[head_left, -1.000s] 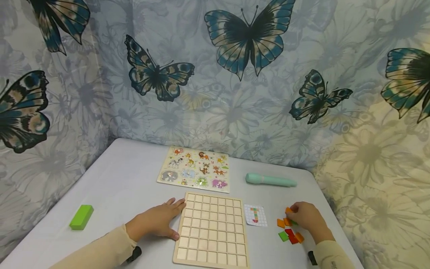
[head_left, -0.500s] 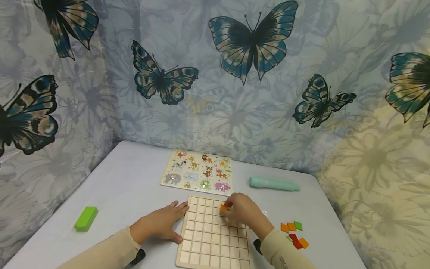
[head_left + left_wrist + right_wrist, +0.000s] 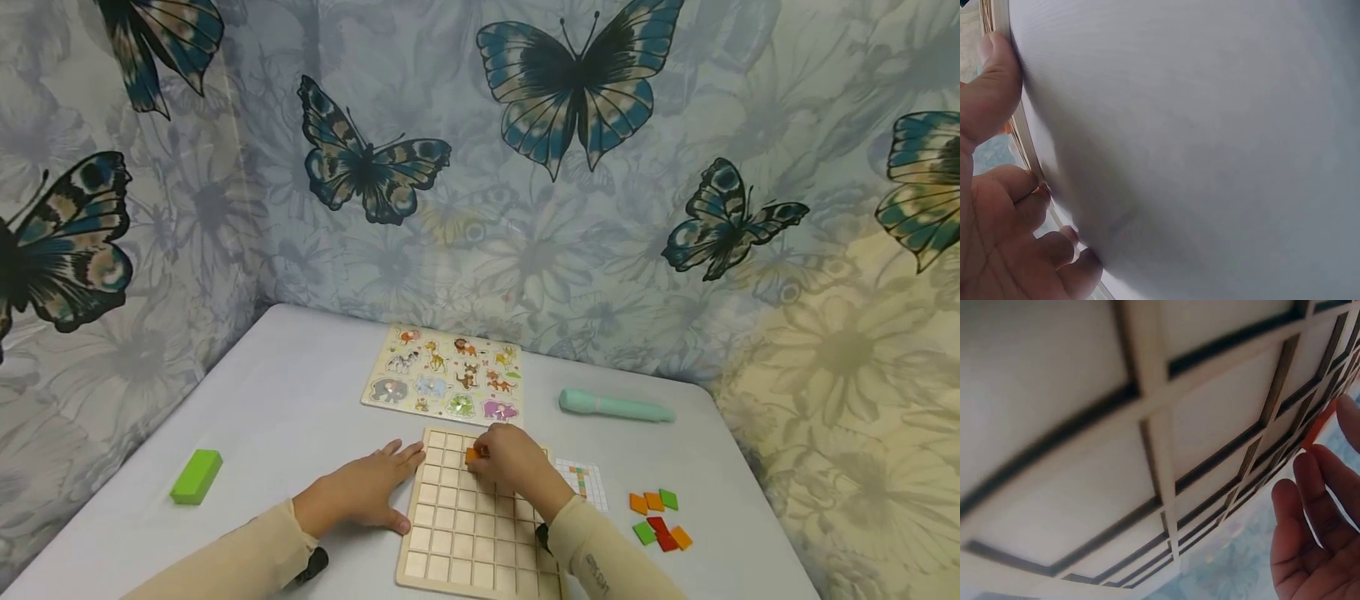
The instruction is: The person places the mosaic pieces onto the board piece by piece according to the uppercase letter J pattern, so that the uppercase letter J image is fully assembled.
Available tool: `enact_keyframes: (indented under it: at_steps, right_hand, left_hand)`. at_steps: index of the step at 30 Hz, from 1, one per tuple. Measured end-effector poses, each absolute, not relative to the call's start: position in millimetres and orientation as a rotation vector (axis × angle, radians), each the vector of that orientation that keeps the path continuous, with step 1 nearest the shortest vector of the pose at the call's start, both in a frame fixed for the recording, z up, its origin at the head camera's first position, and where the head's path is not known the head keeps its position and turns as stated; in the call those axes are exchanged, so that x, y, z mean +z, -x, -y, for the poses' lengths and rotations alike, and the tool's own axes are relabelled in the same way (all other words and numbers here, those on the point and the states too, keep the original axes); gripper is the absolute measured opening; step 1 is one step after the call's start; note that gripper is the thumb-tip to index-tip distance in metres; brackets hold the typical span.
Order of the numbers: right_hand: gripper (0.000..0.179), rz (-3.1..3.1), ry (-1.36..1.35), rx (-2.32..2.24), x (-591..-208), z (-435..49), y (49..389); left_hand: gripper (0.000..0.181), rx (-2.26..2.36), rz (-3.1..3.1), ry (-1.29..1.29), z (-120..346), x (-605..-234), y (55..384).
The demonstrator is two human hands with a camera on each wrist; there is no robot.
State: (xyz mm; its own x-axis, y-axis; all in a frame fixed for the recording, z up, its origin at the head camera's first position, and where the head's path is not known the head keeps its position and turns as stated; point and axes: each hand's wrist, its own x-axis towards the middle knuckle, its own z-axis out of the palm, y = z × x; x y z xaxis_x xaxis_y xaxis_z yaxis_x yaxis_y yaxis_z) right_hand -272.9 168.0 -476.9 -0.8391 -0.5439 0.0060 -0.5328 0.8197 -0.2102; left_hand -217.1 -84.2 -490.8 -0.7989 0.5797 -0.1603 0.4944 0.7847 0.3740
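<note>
A wooden grid board (image 3: pixel 450 533) lies flat on the white table. My left hand (image 3: pixel 363 496) rests against its left edge with fingers spread; in the left wrist view the thumb (image 3: pixel 994 81) and fingertips touch the board's side. Over the upper part of the grid, my right hand (image 3: pixel 517 467) pinches an orange square tile (image 3: pixel 472 456) between thumb and fingers. The right wrist view shows this tile (image 3: pixel 1320 427) at the board's surface; whether it sits fully in a cell I cannot tell. A small pattern card (image 3: pixel 592 487) lies right of the board, partly behind the right forearm.
Several loose tiles lie at the right: orange (image 3: pixel 638 503), green (image 3: pixel 644 533) and red (image 3: pixel 666 542). An animal puzzle board (image 3: pixel 442 375) is behind the grid. A mint-green tube-shaped object (image 3: pixel 617 406) lies back right, a green block (image 3: pixel 197 477) far left.
My right hand has picked an orange tile from the loose tiles and carried it left onto the board's upper cells, shifting further left since the middle frame. The left hand stays at the board's edge.
</note>
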Motion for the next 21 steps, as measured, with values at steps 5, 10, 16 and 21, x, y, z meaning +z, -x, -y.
enact_keyframes:
  at_steps: [5, 10, 16, 21]
  right_hand:
    - [0.019, -2.929, 0.838, -0.415, -476.8, -171.3, 270.4]
    - [0.016, -2.906, 0.845, -0.465, -478.8, -169.3, 270.3]
    - [0.012, -2.896, 0.76, -0.476, -476.3, -170.4, 272.9]
    - [0.011, -2.892, 0.784, -0.432, -475.0, -167.2, 274.9]
  left_hand:
    - [0.107, 0.483, -2.698, -0.825, 84.0, -488.9, 216.6]
    - [0.107, 0.479, -2.697, -0.821, 84.5, -490.6, 217.3]
    - [0.107, 0.466, -2.702, -0.823, 84.0, -493.4, 220.6]
    - [0.107, 0.468, -2.7, -0.815, 84.3, -492.7, 220.2]
